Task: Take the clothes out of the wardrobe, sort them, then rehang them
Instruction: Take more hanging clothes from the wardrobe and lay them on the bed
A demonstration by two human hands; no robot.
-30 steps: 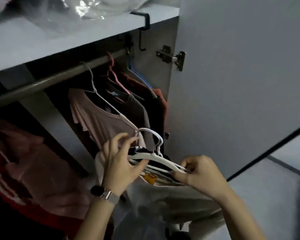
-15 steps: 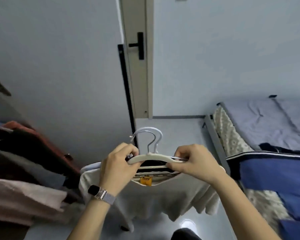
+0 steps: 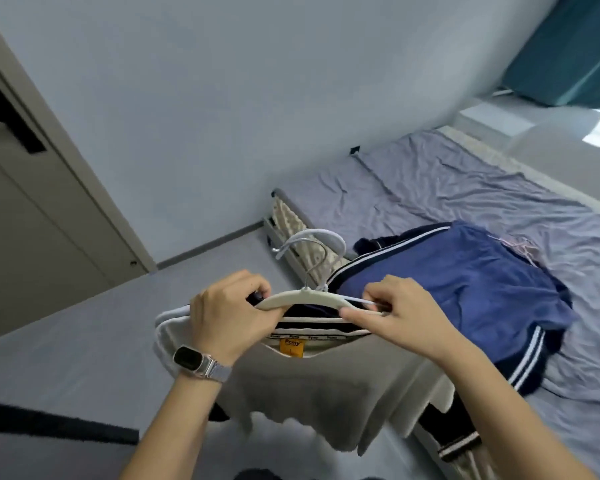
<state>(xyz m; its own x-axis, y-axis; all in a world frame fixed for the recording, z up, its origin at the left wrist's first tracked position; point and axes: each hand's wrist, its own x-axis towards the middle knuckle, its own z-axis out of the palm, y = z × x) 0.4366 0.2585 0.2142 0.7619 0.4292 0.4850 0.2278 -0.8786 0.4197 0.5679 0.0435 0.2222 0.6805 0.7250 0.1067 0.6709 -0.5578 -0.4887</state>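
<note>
A cream hanger with a pale hook carries a cream top with a dark striped collar and a yellow label. My left hand, a watch on its wrist, grips the hanger's left end and the collar. My right hand pinches the hanger's right end together with a thin white hanger. The top hangs in front of me, over the floor and the near edge of the bed. A blue garment with white stripes lies spread on the bed. The wardrobe is out of view.
The bed with a lilac sheet fills the right side. A grey door with a black handle stands at the left. A teal curtain hangs at the top right. Pale floor lies below.
My view has swung right from the open wardrobe to the bed. Both hands have carried the hanger with the cream top out of the wardrobe and toward the bed.
</note>
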